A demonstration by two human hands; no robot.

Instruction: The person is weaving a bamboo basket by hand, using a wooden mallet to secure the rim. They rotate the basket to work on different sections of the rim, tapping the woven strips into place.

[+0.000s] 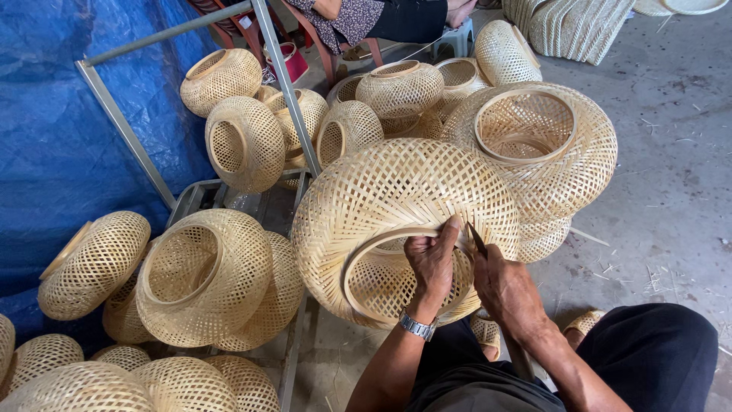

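— What do the person's hands have hold of?

— A large round woven bamboo basket (pixel 396 206), tilted on its side just in front of the knees, with its ringed opening facing the person. The left hand (pixel 432 263) lies over the rim of that opening, fingers (pixel 450 229) curled shut around the ring, thumb side toward the weave. A metal watch (pixel 417 326) sits on that wrist.

— And the other hand?

— The right hand (pixel 503 286) is just beside the left, closed on a thin dark blade (pixel 476 238) whose tip touches the rim right next to the left fingertips. The handle is hidden inside the fist.

— What lies around them?

— More baskets of the same weave. A wide basket (pixel 545 149) with an open ring on top rests behind and to the right, touching the held one. A medium basket (pixel 206 275) sits to the left on a grey metal frame (pixel 290 99), and smaller ones (pixel 244 141) are piled further back. A blue tarpaulin (pixel 53 145) covers the left side, and the concrete floor (pixel 671 191) on the right carries scattered slivers.

— Anyone else?

— A seated person (pixel 374 15) shows at the top edge, well apart.
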